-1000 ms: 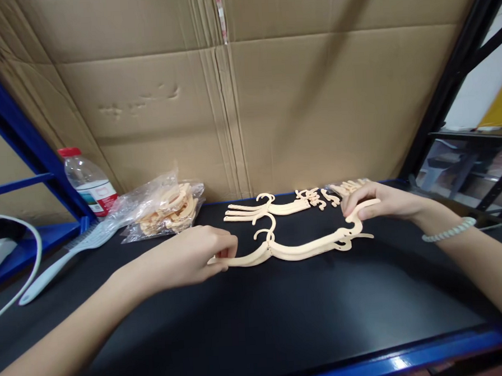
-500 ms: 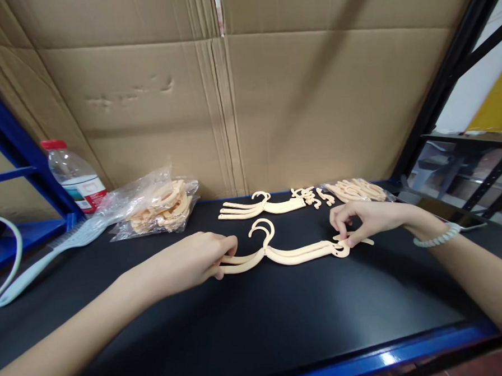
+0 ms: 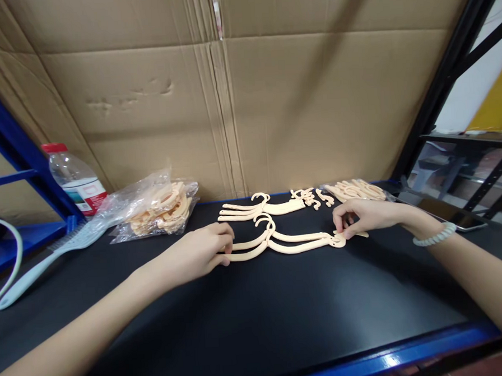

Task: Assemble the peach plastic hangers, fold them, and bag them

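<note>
Behind a smooth black counter [image 3: 282, 310], creased brown cardboard [image 3: 147, 131]. On top, slim curved cream hangers [image 3: 298, 248] with hooped hooks. Left fingers [image 3: 223, 230] closed around one end; right fingers [image 3: 340, 216] pinched on a small rounded piece [image 3: 339, 241] opposite. Between the hangers, a wider gap than before.

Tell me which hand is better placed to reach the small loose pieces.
The right hand, probably: it sits close to the small loose pieces, while the left hand grips the front hangers' left end.
</note>
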